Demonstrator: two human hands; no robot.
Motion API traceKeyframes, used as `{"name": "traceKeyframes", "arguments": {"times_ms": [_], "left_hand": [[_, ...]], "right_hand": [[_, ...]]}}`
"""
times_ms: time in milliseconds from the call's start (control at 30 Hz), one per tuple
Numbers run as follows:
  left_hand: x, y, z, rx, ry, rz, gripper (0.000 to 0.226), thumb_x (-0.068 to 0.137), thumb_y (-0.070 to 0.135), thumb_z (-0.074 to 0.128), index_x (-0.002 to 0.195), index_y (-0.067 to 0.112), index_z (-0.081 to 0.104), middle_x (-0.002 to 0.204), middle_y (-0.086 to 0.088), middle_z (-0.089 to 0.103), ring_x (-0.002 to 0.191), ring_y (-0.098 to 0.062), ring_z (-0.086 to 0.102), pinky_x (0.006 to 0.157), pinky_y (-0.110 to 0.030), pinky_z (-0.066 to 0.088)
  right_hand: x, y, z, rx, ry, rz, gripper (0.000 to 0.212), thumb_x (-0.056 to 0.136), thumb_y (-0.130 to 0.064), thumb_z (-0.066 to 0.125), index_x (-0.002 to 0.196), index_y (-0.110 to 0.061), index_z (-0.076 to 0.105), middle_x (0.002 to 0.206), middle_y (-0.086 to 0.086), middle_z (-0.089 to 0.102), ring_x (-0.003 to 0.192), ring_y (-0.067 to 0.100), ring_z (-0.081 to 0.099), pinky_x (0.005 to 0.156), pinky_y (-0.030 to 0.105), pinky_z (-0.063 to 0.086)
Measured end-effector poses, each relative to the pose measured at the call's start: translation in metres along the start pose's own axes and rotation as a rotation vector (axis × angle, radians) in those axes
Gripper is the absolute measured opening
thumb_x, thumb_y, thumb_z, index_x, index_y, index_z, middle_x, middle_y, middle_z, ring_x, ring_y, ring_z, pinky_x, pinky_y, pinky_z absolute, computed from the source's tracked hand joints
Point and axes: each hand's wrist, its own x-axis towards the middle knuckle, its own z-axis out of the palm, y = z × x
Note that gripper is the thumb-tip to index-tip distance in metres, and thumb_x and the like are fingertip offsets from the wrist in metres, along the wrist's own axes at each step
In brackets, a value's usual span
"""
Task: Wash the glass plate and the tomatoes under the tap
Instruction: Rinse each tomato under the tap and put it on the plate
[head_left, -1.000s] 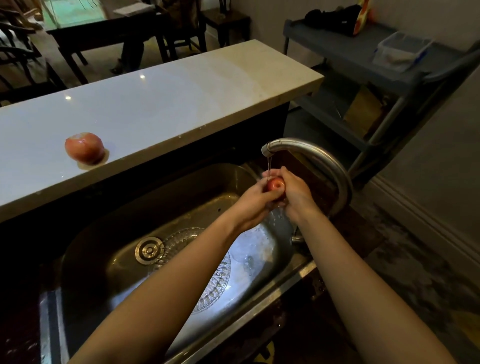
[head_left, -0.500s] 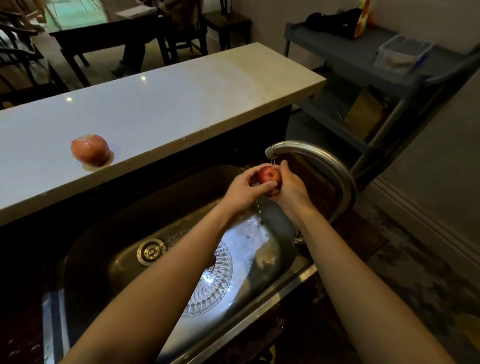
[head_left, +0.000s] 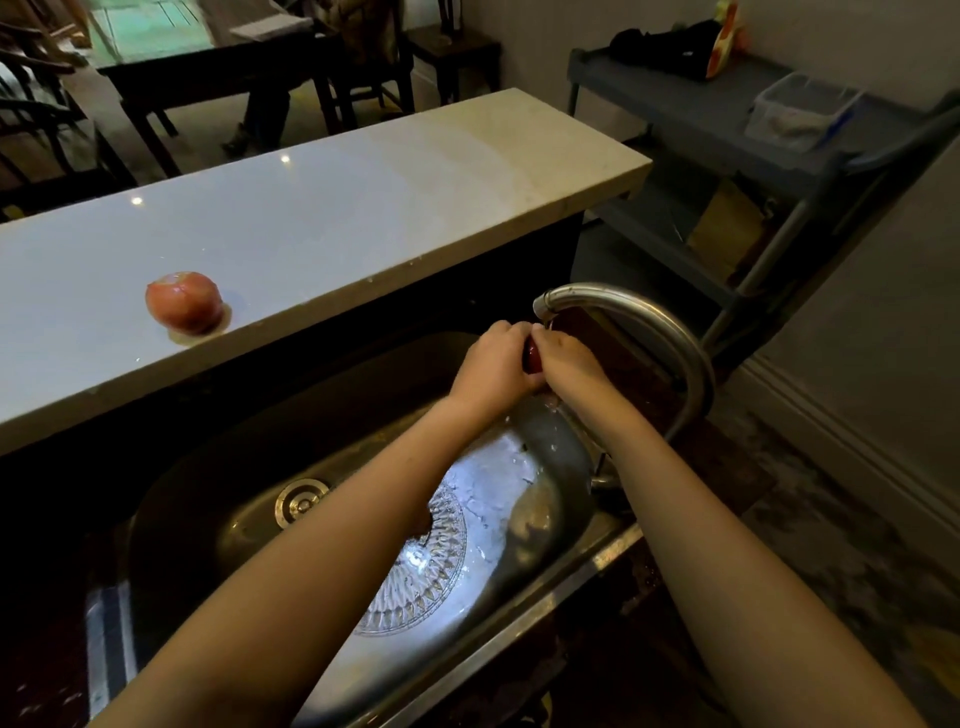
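Closing tighter than before, left hand (head_left: 493, 366) and right hand (head_left: 569, 364) curl their fingers round the tomato (head_left: 532, 359), a red sliver showing between them, just under the tap spout (head_left: 545, 301).

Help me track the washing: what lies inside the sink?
A glass plate lies on the sink bottom, beside the drain. The left forearm covers part of it; whatever lies under the arms is hidden.

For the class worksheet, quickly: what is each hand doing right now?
Left hand: curled round the small tomato under the tap.
Right hand: grips the same tomato from the other side.
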Motion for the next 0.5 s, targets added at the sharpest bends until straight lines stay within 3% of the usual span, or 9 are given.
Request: {"name": "traceKeyframes", "arguments": {"times_ms": [67,167,233,367,433,500], "left_hand": [[0.006,-0.002,-0.005,-0.06,-0.06,0.0,0.04,0.077,0.024,0.071,0.114,0.012,0.061,0.105,-0.009,0.061,0.098,-0.022,0.056,0.08,-0.025,0.041],[0.008,-0.003,-0.012,-0.27,-0.11,-0.034,0.039,0.077,0.026,0.074,0.112,0.011,0.064,0.099,-0.005,0.062,0.089,-0.013,0.054,0.077,-0.021,0.039],[0.007,-0.006,-0.013,-0.326,-0.089,-0.036,0.041,0.078,0.026,0.073,0.114,0.01,0.063,0.102,-0.007,0.061,0.089,-0.011,0.052,0.077,-0.02,0.038],[0.004,-0.009,-0.014,-0.173,-0.157,0.101,0.05,0.079,0.023,0.072,0.125,0.009,0.056,0.11,-0.01,0.055,0.091,-0.012,0.048,0.073,-0.013,0.034],[0.003,-0.009,-0.014,-0.128,-0.17,0.132,0.045,0.081,0.024,0.069,0.122,0.008,0.057,0.106,-0.01,0.058,0.09,-0.016,0.051,0.073,-0.018,0.036],[0.004,-0.006,-0.015,-0.091,-0.133,0.134,0.038,0.082,0.028,0.068,0.116,0.01,0.061,0.096,-0.008,0.06,0.085,-0.017,0.053,0.071,-0.023,0.038]], "right_hand": [[0.001,0.003,0.0,0.116,0.013,0.015,0.044,0.097,-0.045,0.031,0.11,-0.013,0.058,0.071,0.001,0.057,0.055,0.012,0.055,0.043,0.022,0.041],[0.001,0.01,-0.007,0.579,0.002,0.133,0.046,0.095,-0.046,0.034,0.088,-0.008,0.058,0.047,0.0,0.051,0.03,0.009,0.042,0.03,0.014,0.028],[0.0,0.012,-0.009,0.822,-0.084,0.155,0.045,0.096,-0.044,0.034,0.083,-0.007,0.056,0.044,0.001,0.046,0.028,0.009,0.037,0.029,0.013,0.022],[0.0,0.016,-0.008,0.609,-0.153,0.019,0.037,0.094,-0.046,0.039,0.095,-0.017,0.061,0.064,0.0,0.065,0.044,0.007,0.052,0.036,0.019,0.034],[0.001,0.018,-0.01,0.46,-0.182,-0.066,0.034,0.092,-0.046,0.045,0.107,-0.019,0.059,0.079,0.0,0.064,0.051,0.004,0.055,0.04,0.017,0.038],[0.0,0.017,-0.008,0.491,-0.132,-0.05,0.034,0.092,-0.045,0.045,0.098,-0.016,0.062,0.069,0.0,0.061,0.044,0.004,0.051,0.036,0.017,0.034]]}}
